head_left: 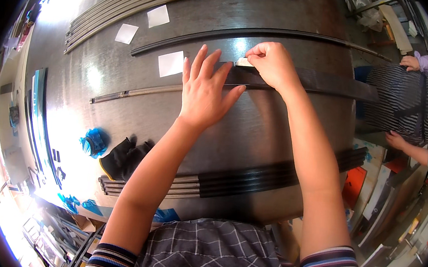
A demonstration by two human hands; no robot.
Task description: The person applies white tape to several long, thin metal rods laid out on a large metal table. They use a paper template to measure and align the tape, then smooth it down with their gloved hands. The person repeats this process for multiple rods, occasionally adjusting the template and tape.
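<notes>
Just past twelve o'clock on the counter (144,120), a small white piece (243,62) sits at the edge of a dark strip (320,83) running toward two o'clock. The right hand's (275,66) grip seems to pinch the piece; the left hand's (202,97) is spread by the strip. Holding the strip flat should steady the work. The left hand seems to hide the strip's left end; contact there is unclear.

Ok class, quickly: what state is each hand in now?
Left hand: open, fingers spread near the dark strip.
Right hand: closed, pinching a small white piece.
</notes>
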